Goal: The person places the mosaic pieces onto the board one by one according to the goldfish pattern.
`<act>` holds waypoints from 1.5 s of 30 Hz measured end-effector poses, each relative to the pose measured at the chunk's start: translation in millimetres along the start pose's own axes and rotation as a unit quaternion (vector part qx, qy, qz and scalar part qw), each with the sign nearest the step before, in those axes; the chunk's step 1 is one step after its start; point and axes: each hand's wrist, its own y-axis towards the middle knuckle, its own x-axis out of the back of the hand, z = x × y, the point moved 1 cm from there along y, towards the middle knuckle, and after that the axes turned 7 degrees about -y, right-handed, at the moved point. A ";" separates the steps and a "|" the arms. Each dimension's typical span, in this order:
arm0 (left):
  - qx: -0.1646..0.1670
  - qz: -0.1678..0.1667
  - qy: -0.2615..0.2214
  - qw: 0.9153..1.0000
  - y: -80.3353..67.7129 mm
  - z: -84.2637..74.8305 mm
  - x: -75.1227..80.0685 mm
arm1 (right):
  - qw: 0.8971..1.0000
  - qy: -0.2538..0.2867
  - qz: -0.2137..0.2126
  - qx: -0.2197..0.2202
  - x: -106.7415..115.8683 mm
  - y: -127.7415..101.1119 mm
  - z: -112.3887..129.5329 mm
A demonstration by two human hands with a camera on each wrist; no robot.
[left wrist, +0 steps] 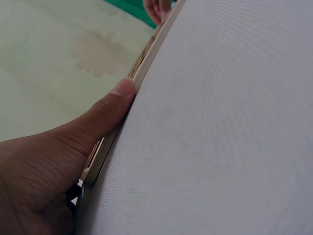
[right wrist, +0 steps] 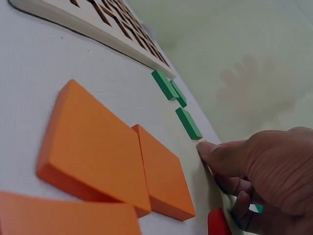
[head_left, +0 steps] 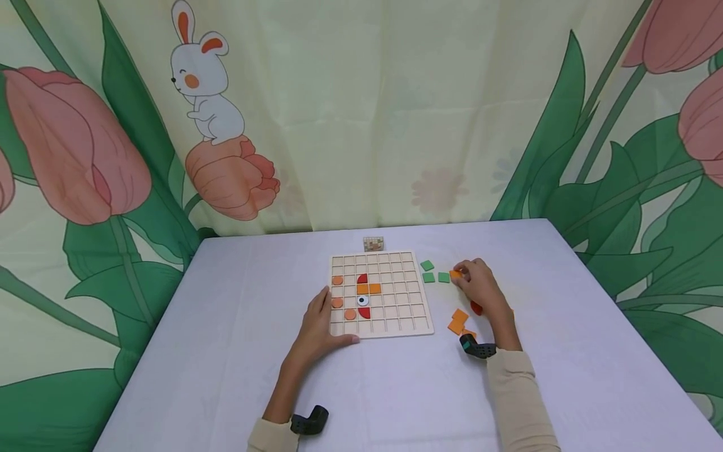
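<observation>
Board (head_left: 395, 301) lies flat, squared to table (head_left: 226, 326).

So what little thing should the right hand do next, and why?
Perhaps carry the orange tile at the right hand's fingertips over to the board: two orange squares already sit in it, with bare cells beside them, and the left hand rests against its edge.

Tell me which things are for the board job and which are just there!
Probably for the job:
- board, left hand touching it
- orange tiles, right hand at one
- green tiles
- red pieces
- discs
- eye piece
- card, maybe

Just there:
- curtain
- cloth
- wrist cameras
</observation>
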 end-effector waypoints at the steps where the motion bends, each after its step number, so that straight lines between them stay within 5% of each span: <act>1: 0.001 0.000 -0.001 1.000 0.1 -0.1 0.2 | 1.000 0.002 0.000 0.003 0.1 -0.2 -0.5; 28: 0.004 0.001 0.008 1.000 0.9 1.0 -0.3 | 0.999 -0.008 0.011 0.047 1.1 -3.5 0.6; 45: 0.008 0.004 0.014 1.000 0.9 3.1 -0.6 | 0.995 -0.009 0.025 0.098 -3.6 -11.3 37.8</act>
